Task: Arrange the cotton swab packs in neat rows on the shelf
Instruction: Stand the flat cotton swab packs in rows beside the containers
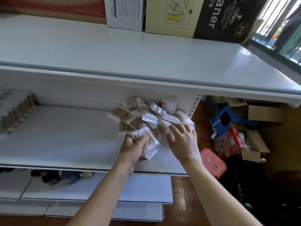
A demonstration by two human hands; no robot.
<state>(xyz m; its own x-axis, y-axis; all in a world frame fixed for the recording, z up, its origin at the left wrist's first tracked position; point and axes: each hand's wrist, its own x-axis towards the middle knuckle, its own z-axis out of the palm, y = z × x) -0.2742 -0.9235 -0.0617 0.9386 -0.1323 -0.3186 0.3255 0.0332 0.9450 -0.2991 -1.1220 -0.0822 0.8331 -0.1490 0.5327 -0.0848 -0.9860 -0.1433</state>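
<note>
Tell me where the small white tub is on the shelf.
In the head view the tub stands at the back right corner of the middle shelf, behind the loose heap of swab packs, beside the slotted upright.

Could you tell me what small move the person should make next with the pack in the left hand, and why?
Probably carry it left to the row already standing at the shelf's far left. The left hand grips one pack, while the rest lie in a loose pile, which the right hand reaches into.

White shelf (65, 136); clear swab packs (147, 141) showing tan sticks and white tips. Blue stool (226, 118), red packet (213, 165); black-and-cream carton (211, 17).
</note>
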